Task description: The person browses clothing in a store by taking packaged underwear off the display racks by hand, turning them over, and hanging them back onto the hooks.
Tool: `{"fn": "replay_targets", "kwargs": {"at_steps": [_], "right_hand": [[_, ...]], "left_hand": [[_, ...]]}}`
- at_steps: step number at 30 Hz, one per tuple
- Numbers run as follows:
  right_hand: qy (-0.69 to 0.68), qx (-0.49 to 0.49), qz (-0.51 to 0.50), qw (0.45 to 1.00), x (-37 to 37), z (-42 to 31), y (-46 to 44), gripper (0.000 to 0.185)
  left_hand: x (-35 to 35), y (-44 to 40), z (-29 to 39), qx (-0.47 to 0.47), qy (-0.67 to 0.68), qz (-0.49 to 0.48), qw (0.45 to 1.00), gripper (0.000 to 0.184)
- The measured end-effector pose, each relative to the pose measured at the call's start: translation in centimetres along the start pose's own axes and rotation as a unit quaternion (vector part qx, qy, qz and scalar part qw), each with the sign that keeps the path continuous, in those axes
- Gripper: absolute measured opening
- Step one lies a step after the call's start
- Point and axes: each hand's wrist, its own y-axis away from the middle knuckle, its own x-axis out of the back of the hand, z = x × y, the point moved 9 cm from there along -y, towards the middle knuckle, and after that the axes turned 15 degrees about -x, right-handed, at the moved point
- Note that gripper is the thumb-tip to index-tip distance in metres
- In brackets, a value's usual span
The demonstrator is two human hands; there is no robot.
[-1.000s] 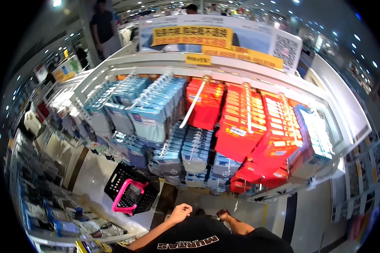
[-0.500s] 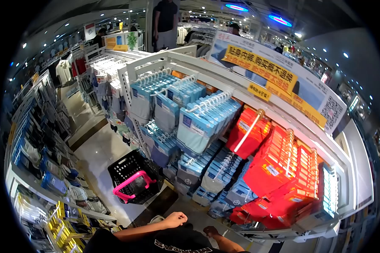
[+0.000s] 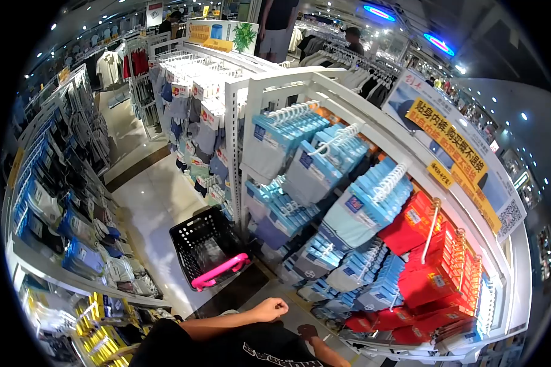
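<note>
My left hand (image 3: 270,310) is held in front of my body with its fingers curled in, and nothing shows in it. To its right and lower, my right hand (image 3: 308,331) hangs in shadow; its fingers are too dark to make out. Neither hand visibly touches any goods. A black shopping basket (image 3: 183,244) with a pink handle (image 3: 220,271) sits on the floor ahead of my left hand. Nearest on the right are hanging packs of underwear in blue packaging (image 3: 364,211) and red packs (image 3: 431,275) on the rack.
The white display rack (image 3: 242,153) runs along the right under a sign (image 3: 453,144). Another rack of packs (image 3: 43,202) lines the left, with yellow packs (image 3: 107,342) close by. A tiled aisle (image 3: 156,196) leads between them. A person (image 3: 277,30) stands beyond the rack.
The view has turned to the left, so the rack, sign and basket sit further right in the picture. Both hands stay low in front of my body, having shifted slightly right in the picture.
</note>
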Motion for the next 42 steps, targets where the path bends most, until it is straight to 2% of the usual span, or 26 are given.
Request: {"fn": "replay_targets", "kwargs": {"at_steps": [2,3,5,6,8,10,12,13,16,18,24,27,30,31,34,35,38,39,42], "right_hand": [[-0.114,0.158,-0.099,0.976,-1.5,-3.2,-0.7,0.028],[0.050,0.196,-0.032,0.979,-2.1,-5.7,-2.3,0.029],[0.137,0.204,0.051,0.968,-3.4,-10.4,-3.7,0.030],[0.061,0.180,0.066,0.980,-3.8,-13.6,-2.4,0.030],[0.166,0.275,0.171,0.932,-5.2,-23.9,5.6,0.030],[0.076,0.311,0.161,0.934,-6.6,-31.7,11.5,0.028],[0.046,0.391,0.197,0.898,-7.6,-38.2,17.0,0.030],[0.012,0.398,0.202,0.895,-7.8,-40.3,17.9,0.033],[-0.088,0.430,0.232,0.868,-8.3,-44.8,19.9,0.047],[-0.121,0.440,0.259,0.851,-8.6,-46.1,19.5,0.051],[-0.164,0.427,0.330,0.826,-9.9,-47.2,21.3,0.054],[-0.098,0.424,0.443,0.784,-9.5,-47.8,24.0,0.060],[-0.039,0.449,0.486,0.749,-9.3,-48.4,25.0,0.065],[-0.049,0.444,0.501,0.741,-9.0,-48.2,24.7,0.059],[-0.023,0.387,0.486,0.783,-8.7,-48.2,23.2,0.052],[-0.046,0.395,0.487,0.778,-8.7,-47.8,22.8,0.048],[-0.089,0.407,0.420,0.806,-9.0,-45.9,18.5,0.047],[-0.057,0.413,0.434,0.799,-9.3,-46.0,18.6,0.046],[-0.138,0.419,0.282,0.852,-10.1,-46.7,16.8,0.034]], "left_hand": [[2.8,-0.3,1.8,-0.062,-0.021,0.029,0.997,0.025],[4.4,-0.4,2.9,-0.082,-0.042,0.041,0.995,0.025],[7.5,-0.3,5.7,-0.092,-0.068,0.059,0.992,0.025],[9.1,-0.1,7.3,-0.093,-0.075,0.072,0.990,0.025],[12.1,0.1,9.6,-0.071,-0.086,0.081,0.991,0.025],[14.9,0.5,11.6,-0.118,-0.098,0.123,0.980,0.022],[17.4,0.8,12.2,-0.166,-0.165,0.154,0.960,0.019],[18.1,1.2,13.9,-0.233,-0.285,0.140,0.919,0.022],[18.9,2.0,13.2,-0.292,-0.341,0.104,0.887,0.029],[18.3,2.6,13.9,-0.321,-0.351,0.070,0.877,0.037],[19.2,2.7,12.8,-0.363,-0.362,0.089,0.854,0.028],[19.5,2.8,12.9,-0.362,-0.386,0.091,0.844,0.021],[20.1,2.2,12.8,-0.348,-0.400,0.108,0.841,0.019],[20.4,2.3,13.2,-0.343,-0.403,0.110,0.841,0.017],[21.4,1.9,12.1,-0.310,-0.399,0.125,0.854,0.019],[21.7,1.7,11.4,-0.293,-0.404,0.133,0.856,0.017],[22.2,1.4,11.4,-0.272,-0.401,0.139,0.863,0.018],[22.2,1.4,11.4,-0.264,-0.402,0.140,0.865,0.019],[22.5,1.2,11.0,-0.250,-0.384,0.147,0.876,0.020]]}}
